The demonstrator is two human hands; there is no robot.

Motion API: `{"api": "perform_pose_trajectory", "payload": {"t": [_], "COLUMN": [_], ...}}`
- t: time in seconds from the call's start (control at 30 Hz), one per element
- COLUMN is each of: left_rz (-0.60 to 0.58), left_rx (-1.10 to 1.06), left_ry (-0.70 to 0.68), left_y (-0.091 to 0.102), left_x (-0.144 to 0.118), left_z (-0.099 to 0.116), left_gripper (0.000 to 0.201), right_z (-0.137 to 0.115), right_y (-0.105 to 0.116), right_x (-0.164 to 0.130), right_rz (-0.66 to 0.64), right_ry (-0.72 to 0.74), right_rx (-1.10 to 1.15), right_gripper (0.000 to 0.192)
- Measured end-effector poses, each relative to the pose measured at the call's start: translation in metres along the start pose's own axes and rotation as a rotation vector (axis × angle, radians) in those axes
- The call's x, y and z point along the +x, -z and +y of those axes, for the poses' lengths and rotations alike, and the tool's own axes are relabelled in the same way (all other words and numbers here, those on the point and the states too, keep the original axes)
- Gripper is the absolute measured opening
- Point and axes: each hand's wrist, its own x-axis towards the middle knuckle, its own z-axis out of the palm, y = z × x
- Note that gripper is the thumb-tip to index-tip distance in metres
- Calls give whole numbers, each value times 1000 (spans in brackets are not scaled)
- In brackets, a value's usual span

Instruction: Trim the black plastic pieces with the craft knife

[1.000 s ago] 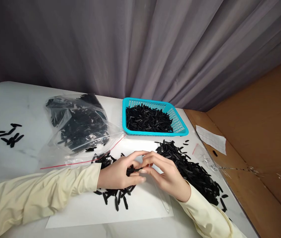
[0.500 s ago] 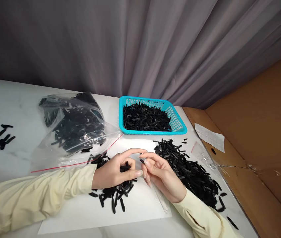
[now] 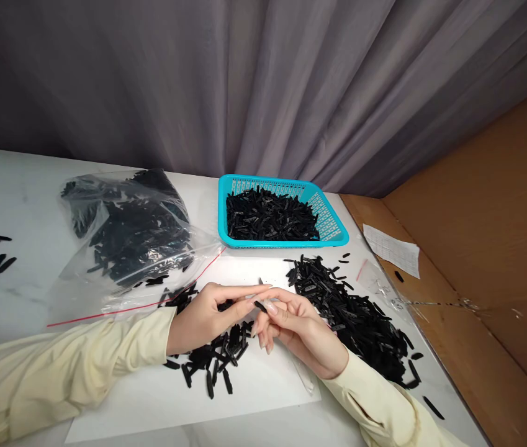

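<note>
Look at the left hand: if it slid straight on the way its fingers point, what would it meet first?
Most likely the right hand, whose fingertips already almost touch the left hand; the pile of black pieces lies beyond.
</note>
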Motion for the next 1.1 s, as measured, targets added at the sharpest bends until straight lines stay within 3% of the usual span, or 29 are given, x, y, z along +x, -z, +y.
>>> {"api": "perform_pose_trajectory", "payload": {"t": [0.17,0.33,0.47,0.7,0.9,1.1], "left_rz": [39,49,46,-29,-11,-87], "left_rx": [-16,-105,-105,-112,15,-91], "left_ry": [5,15,22,45,88,47], "left_y": [0,-2,-2,-1,-2,-2], "left_x": [-1,-1,1,1,2,3], "left_z": [-2,-2,-1,3,2,-1], "left_gripper": [43,47,44,46,47,34], "right_z": [5,6,6,4,9,14], "right_y": [3,5,6,4,-3,-4], "right_x": [0,1,2,3,3,5], "right_rz": [-37,30,-6,-25,43,61], "right_ry": [-25,-9,4,26,46,96], "right_rx": [22,111,129,130,125,93], "right_gripper": [22,20,15,14,15,9]}}
